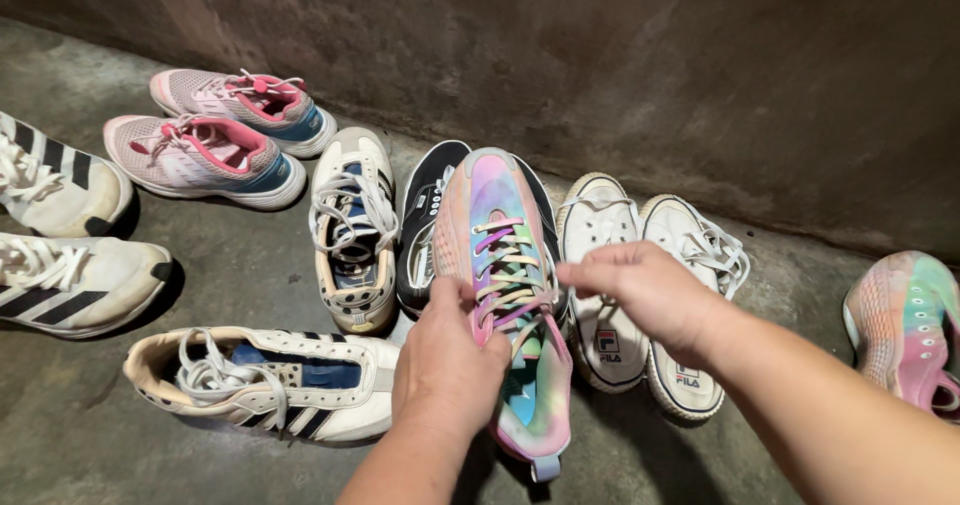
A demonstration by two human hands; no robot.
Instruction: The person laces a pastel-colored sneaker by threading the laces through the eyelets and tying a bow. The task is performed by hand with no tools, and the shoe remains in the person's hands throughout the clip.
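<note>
Left hand (445, 360) is grasping the pastel rainbow mesh sneaker (505, 285) from the side. Right hand (650, 290) fingers (585, 275) are pinching its striped laces (510, 265), just beside the white canvas pair (610, 265).

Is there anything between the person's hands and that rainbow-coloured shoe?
Nothing visible. The left hand already grips the rainbow shoe by its side, and the right hand has its fingertips at the laces.

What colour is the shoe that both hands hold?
The shoe is pastel rainbow: pink, purple, green, blue. Head view.
</note>
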